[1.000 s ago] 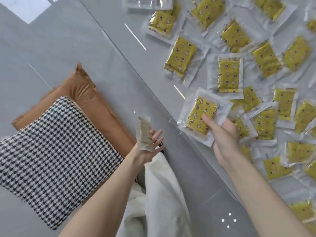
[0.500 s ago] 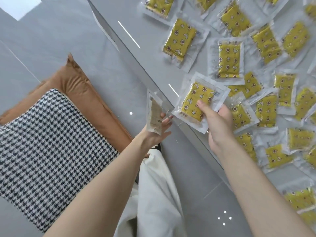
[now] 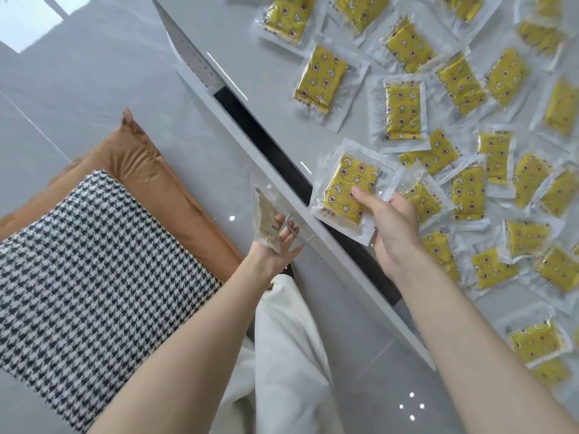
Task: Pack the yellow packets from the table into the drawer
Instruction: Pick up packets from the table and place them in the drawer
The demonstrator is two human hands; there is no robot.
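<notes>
Head view, left to right: we are logging a houndstooth cushion [image 3: 78, 261] lying on a brown cushion [image 3: 150, 173]. Our left hand [image 3: 279, 242] is pinching a pale-backed packet [image 3: 266, 217]. Our right hand [image 3: 391, 220] is gripping a yellow packet [image 3: 347, 189] over the drawer [image 3: 269, 151] slot. Spare packets [image 3: 402, 114] are covering the surface [image 3: 257, 57].

The right grip [image 3: 391, 227] pinches a yellow packet [image 3: 347, 189] over the dark drawer [image 3: 257, 136] gap at the counter [image 3: 269, 67] edge. The left grip [image 3: 279, 245] holds a second packet [image 3: 265, 214] edge-on, pale side showing, over the floor [image 3: 94, 73]. More packets [image 3: 401, 111] lie scattered on the counter. A houndstooth cushion [image 3: 87, 264] overlaps a brown cushion [image 3: 150, 170].
</notes>
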